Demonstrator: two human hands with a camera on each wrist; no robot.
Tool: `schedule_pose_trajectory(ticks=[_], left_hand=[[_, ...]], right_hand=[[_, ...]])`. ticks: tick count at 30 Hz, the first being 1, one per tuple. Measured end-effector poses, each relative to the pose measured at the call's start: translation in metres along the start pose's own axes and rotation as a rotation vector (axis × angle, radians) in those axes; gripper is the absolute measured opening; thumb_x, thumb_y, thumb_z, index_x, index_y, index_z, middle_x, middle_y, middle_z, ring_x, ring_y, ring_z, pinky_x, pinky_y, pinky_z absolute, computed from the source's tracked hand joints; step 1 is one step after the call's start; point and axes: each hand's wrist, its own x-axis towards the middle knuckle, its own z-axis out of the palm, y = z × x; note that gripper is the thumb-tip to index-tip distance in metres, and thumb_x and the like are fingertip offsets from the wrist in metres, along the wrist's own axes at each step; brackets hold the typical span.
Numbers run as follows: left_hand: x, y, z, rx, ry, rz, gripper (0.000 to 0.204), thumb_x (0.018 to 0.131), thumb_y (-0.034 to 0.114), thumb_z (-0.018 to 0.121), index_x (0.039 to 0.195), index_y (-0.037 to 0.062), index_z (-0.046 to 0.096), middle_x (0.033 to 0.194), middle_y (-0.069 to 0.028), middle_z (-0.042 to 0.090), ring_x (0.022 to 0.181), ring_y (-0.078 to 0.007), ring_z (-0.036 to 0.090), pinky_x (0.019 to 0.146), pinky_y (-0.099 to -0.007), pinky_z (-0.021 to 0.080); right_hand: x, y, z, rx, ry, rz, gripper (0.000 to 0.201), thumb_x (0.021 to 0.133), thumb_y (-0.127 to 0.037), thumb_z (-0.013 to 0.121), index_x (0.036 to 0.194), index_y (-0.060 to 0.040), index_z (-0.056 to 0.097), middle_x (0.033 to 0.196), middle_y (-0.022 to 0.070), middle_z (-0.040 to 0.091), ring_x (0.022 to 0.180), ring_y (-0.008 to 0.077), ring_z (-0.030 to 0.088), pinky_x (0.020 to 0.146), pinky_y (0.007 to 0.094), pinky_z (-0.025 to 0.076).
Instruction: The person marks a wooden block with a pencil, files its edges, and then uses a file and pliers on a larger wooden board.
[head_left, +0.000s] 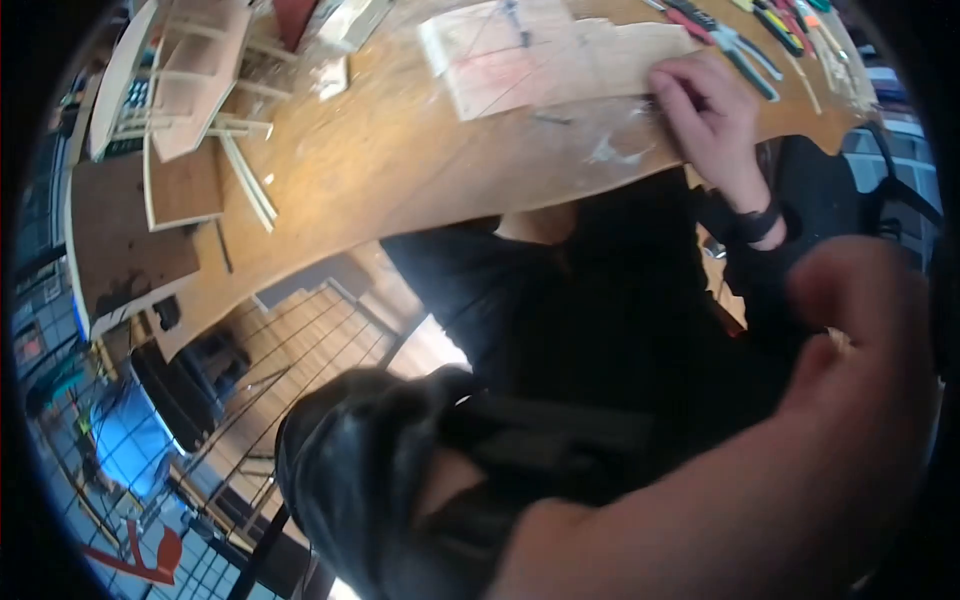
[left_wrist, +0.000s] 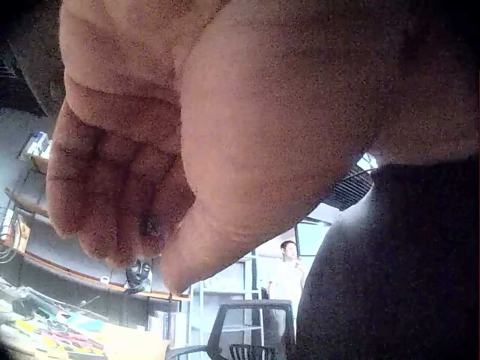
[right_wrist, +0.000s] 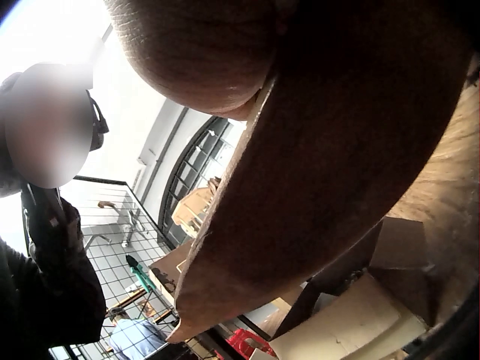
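Observation:
At the right end of a thin, pale wooden sheet (head_left: 620, 60) on the worktable, my right hand (head_left: 715, 115) grips the edge between thumb and bent fingers. Pencil lines and a reddish stain mark the sheet's left part, and a small dark tool (head_left: 517, 22) lies on it. In the right wrist view the shaded sheet (right_wrist: 300, 195) spreads out from under the hand. My left hand (head_left: 860, 310) is raised close to the head camera, blurred, away from the table. The left wrist view shows its palm and loosely bent fingers (left_wrist: 105, 195), with nothing held.
Pliers (head_left: 735, 50) and other hand tools lie at the table's back right. Wooden model parts (head_left: 190, 80) and a brown box (head_left: 130, 230) stand at the left. Thin strips (head_left: 248, 180) lie beside them. A chair (left_wrist: 251, 326) and another person (left_wrist: 287, 281) are beyond.

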Motion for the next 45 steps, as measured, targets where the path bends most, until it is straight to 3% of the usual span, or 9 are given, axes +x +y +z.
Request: schedule_pose_trajectory(ticks=[4,9,12,15,22,28,33,37,45], left_hand=[[-0.015,-0.018,-0.024,-0.032,-0.028,-0.063,0.016,0.077,0.004,0.071,0.092,0.0005,0.066,0.083,-0.0103,0.057,0.078,-0.0277,0.06,0.067,-0.0401,0.05],[-0.041,-0.068,-0.029,0.021,-0.179,-0.319,0.022,0.079,-0.004,0.07,0.102,-0.0023,0.069,0.088,-0.0142,0.061,0.081,-0.0325,0.063,0.072,-0.0439,0.052],[-0.067,-0.115,0.0,-0.03,0.01,-0.466,0.021,0.088,-0.007,0.065,0.107,-0.0054,0.072,0.091,-0.021,0.068,0.085,-0.0411,0.066,0.078,-0.0467,0.054],[-0.089,-0.149,0.014,-0.09,0.03,-0.66,0.017,0.09,-0.004,0.067,0.106,-0.0058,0.073,0.091,-0.0215,0.071,0.082,-0.0427,0.068,0.078,-0.044,0.055],[-0.121,-0.192,0.029,-0.026,0.162,-0.838,0.015,0.091,0.001,0.074,0.105,-0.0044,0.077,0.092,-0.0213,0.075,0.083,-0.0336,0.075,0.077,-0.0366,0.057],[-0.121,-0.205,0.037,-0.028,0.245,-0.767,0.014,0.091,0.001,0.074,0.103,-0.0047,0.077,0.092,-0.0214,0.074,0.083,-0.0343,0.075,0.077,-0.0377,0.057],[-0.122,-0.208,0.036,0.032,0.176,-0.772,0.016,0.091,0.003,0.072,0.105,-0.0037,0.077,0.098,-0.0233,0.074,0.089,-0.0387,0.074,0.079,-0.0388,0.057],[-0.113,-0.211,0.039,0.011,0.217,-0.713,0.015,0.092,0.003,0.065,0.102,-0.0015,0.076,0.096,-0.0275,0.071,0.091,-0.0456,0.07,0.079,-0.0476,0.056],[-0.11,-0.21,0.042,-0.029,0.194,-0.725,0.015,0.093,-0.001,0.068,0.105,-0.0068,0.075,0.097,-0.0244,0.074,0.089,-0.0382,0.073,0.082,-0.0403,0.056]], right_hand=[[0.011,0.005,-0.015,-0.082,0.042,-0.094,0.005,0.089,-0.007,0.074,0.091,-0.0029,0.071,0.08,0.0122,0.064,0.076,0.0335,0.065,0.068,0.0395,0.053],[0.013,0.003,-0.012,-0.026,0.073,-0.062,0.005,0.088,-0.007,0.075,0.09,-0.005,0.071,0.079,0.0111,0.061,0.072,0.0322,0.064,0.064,0.0401,0.05],[0.008,0.003,-0.013,-0.026,0.07,-0.065,0.006,0.087,-0.007,0.075,0.091,-0.005,0.071,0.08,0.0109,0.062,0.072,0.0322,0.064,0.064,0.0401,0.05],[0.008,0.005,-0.015,-0.025,0.02,-0.065,0.008,0.09,-0.003,0.076,0.098,-0.0009,0.074,0.089,0.0115,0.067,0.073,0.0241,0.065,0.064,0.0331,0.05],[0.009,0.004,-0.016,-0.028,0.021,-0.052,0.008,0.089,-0.004,0.075,0.097,-0.0011,0.073,0.087,0.0122,0.066,0.076,0.029,0.065,0.067,0.0363,0.051],[0.01,0.005,-0.015,-0.011,0.032,-0.039,0.008,0.089,-0.004,0.075,0.096,-0.001,0.073,0.085,0.0116,0.065,0.074,0.0278,0.065,0.065,0.036,0.05],[0.008,0.0,-0.01,-0.007,0.043,0.003,0.004,0.09,-0.003,0.074,0.094,-0.0012,0.073,0.084,0.0123,0.064,0.074,0.029,0.065,0.065,0.0368,0.051],[0.007,0.009,-0.01,-0.041,0.092,-0.086,0.002,0.088,-0.004,0.073,0.089,-0.0032,0.071,0.083,0.0129,0.064,0.074,0.0332,0.065,0.066,0.0407,0.052],[0.006,0.008,-0.009,-0.01,0.156,-0.104,0.004,0.087,-0.006,0.072,0.085,-0.006,0.068,0.079,0.0104,0.061,0.073,0.033,0.064,0.064,0.0424,0.052]])
